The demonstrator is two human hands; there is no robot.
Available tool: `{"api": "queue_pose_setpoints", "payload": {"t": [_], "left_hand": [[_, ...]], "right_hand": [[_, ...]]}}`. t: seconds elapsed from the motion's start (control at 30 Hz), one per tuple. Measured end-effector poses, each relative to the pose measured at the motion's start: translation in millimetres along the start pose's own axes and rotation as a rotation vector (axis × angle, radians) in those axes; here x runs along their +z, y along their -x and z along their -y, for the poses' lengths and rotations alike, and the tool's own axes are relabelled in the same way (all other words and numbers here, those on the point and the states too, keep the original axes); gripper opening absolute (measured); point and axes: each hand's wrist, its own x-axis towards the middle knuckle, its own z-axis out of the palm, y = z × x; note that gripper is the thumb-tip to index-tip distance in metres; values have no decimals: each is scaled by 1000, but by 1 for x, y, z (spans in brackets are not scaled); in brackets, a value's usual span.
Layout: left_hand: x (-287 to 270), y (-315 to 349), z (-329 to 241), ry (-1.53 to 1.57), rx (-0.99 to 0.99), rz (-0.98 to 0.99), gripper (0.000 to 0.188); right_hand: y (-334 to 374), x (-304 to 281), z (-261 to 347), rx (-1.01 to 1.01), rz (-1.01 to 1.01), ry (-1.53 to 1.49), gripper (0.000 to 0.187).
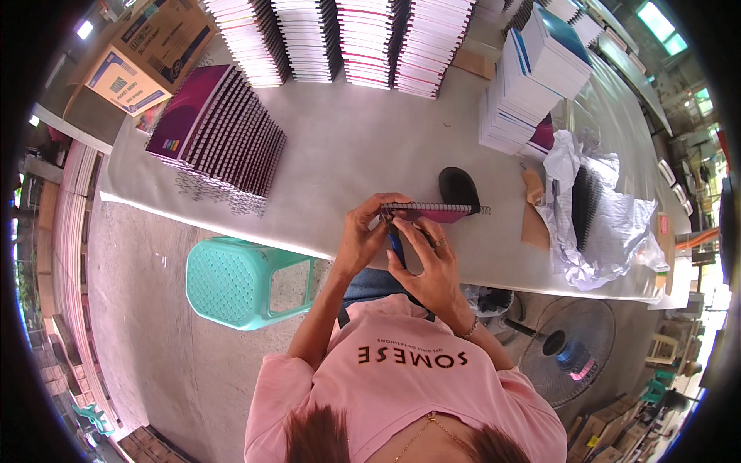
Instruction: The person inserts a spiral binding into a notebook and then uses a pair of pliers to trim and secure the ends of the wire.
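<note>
At the table's front edge I hold a purple spiral notebook [446, 217] upright, its coil-bound edge facing up. A loose wire coil end [485, 210] sticks out past its right end. My left hand [363, 234] is closed on the notebook's left end, fingers over the bound edge. Close beside it, my right hand [429, 270] is curled around a blue-handled tool [396, 244], which looks like small pliers. The tool's tip is at the left end of the coil, mostly hidden by my fingers. Just behind the notebook lies a black rounded object [460, 190].
A stack of purple coil-bound notebooks [189, 116] stands left, near a cardboard box [150, 54]. Tall notebook stacks [370, 46] line the back. White book blocks [513, 100] and crumpled paper [571, 231] are right. Below are a green stool [231, 282] and a fan [575, 351].
</note>
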Motion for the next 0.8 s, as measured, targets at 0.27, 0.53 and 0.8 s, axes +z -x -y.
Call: {"api": "queue_pose_setpoints", "payload": {"t": [0.27,0.53,0.8], "left_hand": [[-2,0,2,1,-16,11,34],[-2,2,0,-27,-18,27,34],[2,3,-7,-147,0,-1,35]], "right_hand": [[0,3,3,3,-29,-29,56],[0,2,10,16,-35,-74,55],[5,1,12,15,-36,-66,56]]}}
